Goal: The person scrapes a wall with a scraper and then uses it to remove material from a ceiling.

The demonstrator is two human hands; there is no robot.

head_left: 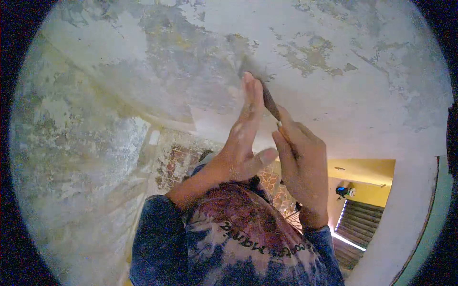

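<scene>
My right hand [305, 159] is closed around the handle of a scraper [270, 101], its dark blade seen nearly edge-on and slanting up to the left. The blade's tip lies against a peeling, patchy wall [214, 90] and is blurred there. My left hand [242, 138] is stretched out with straight fingers, the fingertips resting at the blade near its tip. Its thumb stands apart, pointing toward my right hand. Grey bare patches and whitish coating show around the blade.
Another mottled wall [71, 176] meets this one at a corner on the left. Below is a patterned floor [181, 159]. At the lower right, an opening shows a yellow wall [367, 174], a slatted shutter [358, 221] and a dark round object [341, 191].
</scene>
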